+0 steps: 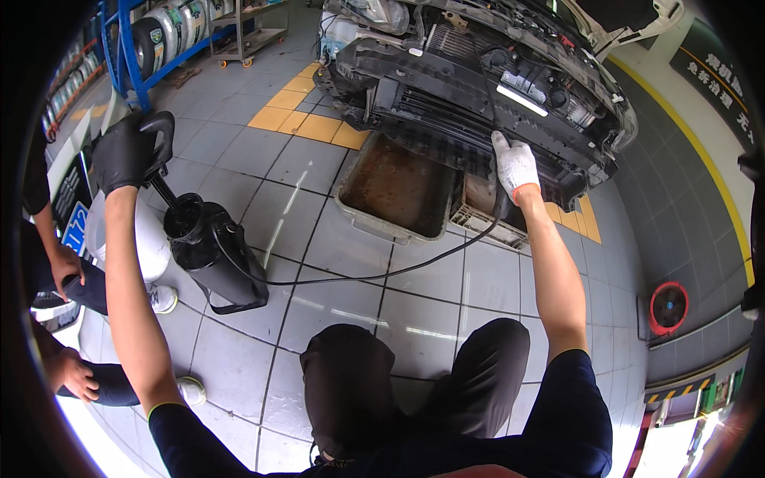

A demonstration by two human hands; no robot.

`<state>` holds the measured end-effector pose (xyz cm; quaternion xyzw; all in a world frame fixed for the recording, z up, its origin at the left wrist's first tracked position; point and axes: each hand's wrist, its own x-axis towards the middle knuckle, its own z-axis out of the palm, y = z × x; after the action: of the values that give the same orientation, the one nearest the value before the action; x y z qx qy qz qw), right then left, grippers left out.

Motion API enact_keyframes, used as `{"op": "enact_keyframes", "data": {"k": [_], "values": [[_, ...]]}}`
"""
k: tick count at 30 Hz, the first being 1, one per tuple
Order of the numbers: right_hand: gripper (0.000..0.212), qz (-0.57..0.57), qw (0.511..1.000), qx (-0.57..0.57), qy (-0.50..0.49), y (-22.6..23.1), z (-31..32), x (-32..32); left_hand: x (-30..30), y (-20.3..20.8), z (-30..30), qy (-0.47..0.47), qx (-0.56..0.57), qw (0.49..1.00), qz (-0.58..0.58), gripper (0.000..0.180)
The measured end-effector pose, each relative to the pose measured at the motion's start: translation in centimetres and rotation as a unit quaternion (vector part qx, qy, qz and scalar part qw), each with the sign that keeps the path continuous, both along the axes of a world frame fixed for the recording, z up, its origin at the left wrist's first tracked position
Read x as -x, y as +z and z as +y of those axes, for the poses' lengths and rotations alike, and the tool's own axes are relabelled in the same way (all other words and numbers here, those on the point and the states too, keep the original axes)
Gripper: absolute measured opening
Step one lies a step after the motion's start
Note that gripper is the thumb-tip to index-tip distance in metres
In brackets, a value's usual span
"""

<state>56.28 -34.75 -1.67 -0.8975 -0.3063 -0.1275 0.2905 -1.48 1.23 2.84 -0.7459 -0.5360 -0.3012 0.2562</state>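
Note:
My left hand, in a black glove, is closed round the black pump handle of a pump sprayer. The handle's rod is drawn up out of the black sprayer tank, which stands tilted on the floor. From the tank a thin black hose curves across to my right hand. That hand wears a white knit glove with an orange cuff and grips the black spray wand, mostly covered by the fingers. It is in front of the car's exposed front end, whose bumper is off.
A dirty grey tub and a plastic crate sit under the car's front. At left are a white bucket and another person's hands and shoes. A tyre rack and wheeled cart stand behind; a red reel is at right.

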Motion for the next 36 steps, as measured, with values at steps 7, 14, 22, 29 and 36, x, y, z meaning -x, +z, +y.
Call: {"op": "enact_keyframes", "data": {"k": [7, 14, 22, 29, 36], "values": [[0.068, 0.058, 0.997, -0.009, 0.050, -0.2, -0.7, 0.1, -0.4, 0.0, -0.3, 0.011, 0.007, 1.000, -0.008, 0.035], [0.065, 0.062, 0.997, 0.015, 0.044, -0.7, -0.5, 0.3, -0.9, 0.7, -1.4, 0.016, 0.029, 0.999, -0.014, 0.037], [0.064, -0.025, 0.994, 0.096, 0.036, 0.6, -0.4, 1.0, -1.3, 1.0, -2.4, 0.025, 0.036, 0.999, -0.024, 0.036], [0.065, -0.022, 0.992, 0.122, -0.004, 0.5, -2.2, 0.5, -1.4, 0.9, -2.8, 0.020, 0.037, 0.998, -0.037, 0.036], [0.066, -0.011, 0.993, 0.119, -0.003, 0.8, -2.3, 0.6, -1.3, 0.7, -2.8, 0.010, 0.029, 0.999, -0.044, 0.037]]}}
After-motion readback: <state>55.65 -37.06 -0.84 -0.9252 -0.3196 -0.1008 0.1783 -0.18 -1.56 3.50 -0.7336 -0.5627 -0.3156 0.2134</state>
